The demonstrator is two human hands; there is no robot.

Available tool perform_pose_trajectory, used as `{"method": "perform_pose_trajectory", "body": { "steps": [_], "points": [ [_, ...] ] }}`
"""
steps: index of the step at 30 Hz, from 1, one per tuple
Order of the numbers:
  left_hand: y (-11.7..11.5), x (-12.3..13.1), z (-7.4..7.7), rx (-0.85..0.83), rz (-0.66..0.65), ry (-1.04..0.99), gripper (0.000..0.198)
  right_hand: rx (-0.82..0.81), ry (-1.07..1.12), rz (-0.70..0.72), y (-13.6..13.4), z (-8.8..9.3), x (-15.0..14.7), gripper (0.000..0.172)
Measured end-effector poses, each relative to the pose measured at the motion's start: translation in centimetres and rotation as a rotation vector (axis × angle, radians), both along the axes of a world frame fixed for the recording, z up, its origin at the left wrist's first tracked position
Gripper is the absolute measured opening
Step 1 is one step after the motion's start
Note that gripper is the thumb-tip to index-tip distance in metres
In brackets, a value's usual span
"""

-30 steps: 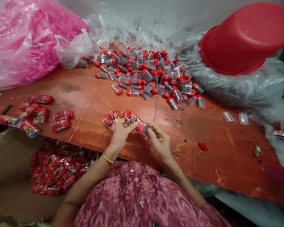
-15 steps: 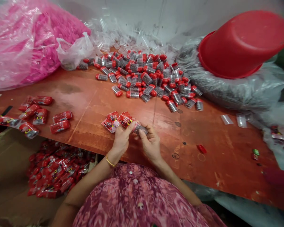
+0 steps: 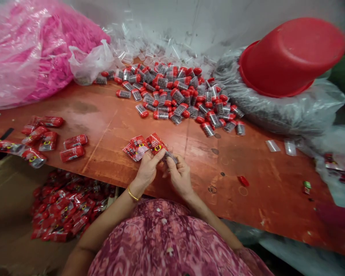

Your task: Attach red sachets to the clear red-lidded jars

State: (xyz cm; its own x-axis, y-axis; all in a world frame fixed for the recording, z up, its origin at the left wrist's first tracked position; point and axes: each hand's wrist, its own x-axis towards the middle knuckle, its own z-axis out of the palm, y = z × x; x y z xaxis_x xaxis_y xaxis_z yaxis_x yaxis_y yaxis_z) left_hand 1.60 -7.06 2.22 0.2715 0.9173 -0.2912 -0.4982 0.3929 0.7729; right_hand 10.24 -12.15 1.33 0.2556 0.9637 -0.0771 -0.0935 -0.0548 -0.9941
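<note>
My left hand [image 3: 147,168], with a gold bangle at its wrist, is closed on a red printed label [image 3: 155,142] whose upper part shows above the thumb. In my right hand [image 3: 179,175], the fingers are pinched round a small clear container with dark contents [image 3: 171,156]. The two hands meet at the container's left end, and the fingers hide much of it. More red printed labels [image 3: 135,147] lie flat on the table just beyond my left hand.
A heap of red-capped clear containers [image 3: 175,92] covers the table's far middle. Several red-wrapped containers [image 3: 71,153] lie to the left, above a carton of similar ones [image 3: 63,211]. A red bucket [image 3: 287,61] sits upside down on a plastic bag [image 3: 276,111]. A pink-filled bag [image 3: 46,50] stands far left.
The container has tilted and sits deeper in my right fingers, with less of it showing. More of the red label shows above my left hand. The view has shifted slightly.
</note>
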Motion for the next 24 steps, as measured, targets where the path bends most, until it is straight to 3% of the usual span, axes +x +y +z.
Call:
{"method": "perform_pose_trajectory", "body": {
  "steps": [3,9,15,19,24],
  "points": [
    [-0.2,0.1,-0.1,0.004,-0.002,-0.007,0.042,0.033,-0.036,-0.032,-0.1,-0.3,-0.1,0.027],
    [-1.4,0.5,-0.9,0.03,-0.183,0.024,0.043,-0.007,0.218,0.004,-0.2,-0.1,0.1,0.033],
    [-0.8,1.0,1.2,0.007,-0.036,0.025,0.039,0.006,0.201,0.149,-1.0,0.5,2.5,0.032],
    [-1.2,2.5,1.7,-0.038,-0.063,0.035,0.039,0.021,0.18,0.07,-1.5,0.8,4.5,0.03],
    [-2.8,4.8,0.7,0.009,-0.166,0.103,0.038,-0.003,0.226,0.013,-1.8,1.1,6.2,0.033]
  ]
}}
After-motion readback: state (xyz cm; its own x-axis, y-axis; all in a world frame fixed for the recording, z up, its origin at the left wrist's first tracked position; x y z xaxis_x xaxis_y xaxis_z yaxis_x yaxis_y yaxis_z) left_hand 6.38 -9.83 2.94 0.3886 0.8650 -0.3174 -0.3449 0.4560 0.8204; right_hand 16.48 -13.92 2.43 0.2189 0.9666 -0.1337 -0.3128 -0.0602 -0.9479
